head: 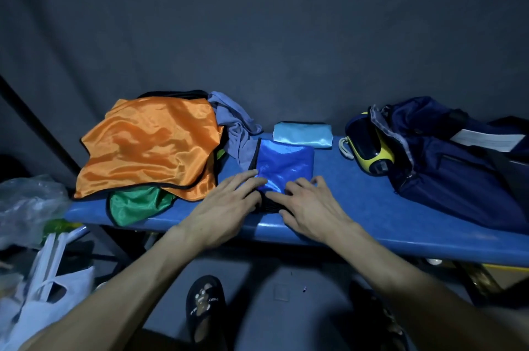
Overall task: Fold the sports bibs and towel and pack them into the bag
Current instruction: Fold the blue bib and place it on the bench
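The blue bib's (282, 161) near edge is hidden under both hands; its long axis runs toward 12 o'clock on the bench (372, 207). Left hand (229, 201) and right hand (307, 203) press flat, fingers spread.

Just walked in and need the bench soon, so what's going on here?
A person is folding sports bibs on the blue bench. Both the left hand and right hand press flat on a partly folded blue bib. A folded light blue bib lies behind it. The orange bib, green bib and grey towel are unfolded; the navy bag sits open on the right.
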`<state>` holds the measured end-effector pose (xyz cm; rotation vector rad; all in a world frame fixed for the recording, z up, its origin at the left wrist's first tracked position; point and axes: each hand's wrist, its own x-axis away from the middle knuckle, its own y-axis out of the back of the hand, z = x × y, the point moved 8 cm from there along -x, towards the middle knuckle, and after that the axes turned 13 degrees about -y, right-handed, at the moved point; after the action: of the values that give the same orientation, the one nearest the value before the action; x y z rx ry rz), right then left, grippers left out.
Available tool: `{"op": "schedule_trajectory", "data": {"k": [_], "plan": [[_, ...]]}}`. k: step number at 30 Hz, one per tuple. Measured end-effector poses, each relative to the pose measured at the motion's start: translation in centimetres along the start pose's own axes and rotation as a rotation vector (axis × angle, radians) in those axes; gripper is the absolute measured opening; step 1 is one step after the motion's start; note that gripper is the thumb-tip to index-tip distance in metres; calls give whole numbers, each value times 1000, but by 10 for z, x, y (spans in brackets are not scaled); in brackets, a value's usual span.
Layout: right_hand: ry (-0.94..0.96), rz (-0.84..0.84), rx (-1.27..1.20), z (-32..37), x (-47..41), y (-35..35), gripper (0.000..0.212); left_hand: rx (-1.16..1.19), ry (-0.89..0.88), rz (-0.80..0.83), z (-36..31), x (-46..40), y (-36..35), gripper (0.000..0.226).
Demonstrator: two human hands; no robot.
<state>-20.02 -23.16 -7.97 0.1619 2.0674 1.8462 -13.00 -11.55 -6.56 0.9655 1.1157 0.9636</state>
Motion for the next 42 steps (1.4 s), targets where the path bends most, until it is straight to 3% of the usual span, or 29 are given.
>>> {"op": "schedule_trajectory", "data": {"k": [3,5,15,19,21,24,30,36,39,42], "plan": [[7,-42,2,1,1,-2,45,345,66,112,14,-7,-6,17],[13,-67,-5,1,2,-2,44,438,124,129,24,-11,-9,16],[2,-162,-51,-9,5,1,67,551,419,-2,72,-33,-24,2],[23,-146,-65,-17,2,1,73,542,472,-138,76,-28,-30,24],[39,-128,-77,-18,0,-1,75,499,453,-148,74,-27,-31,17],[56,-92,-94,-19,-3,-2,66,446,373,-101,72,-24,-31,15],[-48,27,-275,-29,-14,-3,33,592,234,170,73,2,-46,76],[-309,169,-761,-59,-8,1,22,668,279,-74,66,-3,-44,33],[-403,302,-956,-72,3,-4,15,891,390,-61,48,-1,-48,50],[-464,358,-1000,-82,10,-6,11,1050,460,-45,32,-6,-52,58]]}}
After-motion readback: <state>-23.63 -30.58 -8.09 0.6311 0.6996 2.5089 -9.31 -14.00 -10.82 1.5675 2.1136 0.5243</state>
